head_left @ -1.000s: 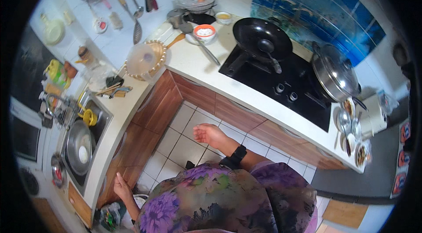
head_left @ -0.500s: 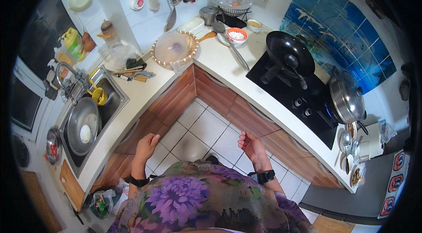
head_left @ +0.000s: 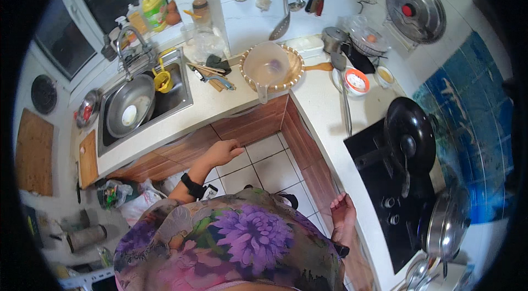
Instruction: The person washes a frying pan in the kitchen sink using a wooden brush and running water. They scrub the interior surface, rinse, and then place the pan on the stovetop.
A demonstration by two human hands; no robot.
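Observation:
My left hand (head_left: pixel 224 152) hovers in front of the cabinets below the counter, its fingers curled together with nothing seen in them. My right hand (head_left: pixel 342 212) is beside the front edge of the right-hand counter, palm partly turned up, fingers loosely bent and empty. Neither hand touches anything. Nearest ahead on the counter, a translucent plastic jug (head_left: pixel 256 65) lies in a round woven basket (head_left: pixel 297 65). A black wok (head_left: pixel 400 140) with a ladle in it sits on the black cooktop (head_left: pixel 367 137), close to my right hand.
To the left, the sink (head_left: pixel 177 90) holds a large metal basin (head_left: pixel 144 105) and a yellow strainer (head_left: pixel 163 80). An orange-rimmed bowl (head_left: pixel 365 89) and a long-handled spatula (head_left: pixel 346 109) lie at the back right. A lidded steel pot (head_left: pixel 448 225) stands beside the cooktop.
My view and body have turned left, so the sink and jug sit further right in view. My right hand is now nearer the right counter edge. Both hands remain empty.

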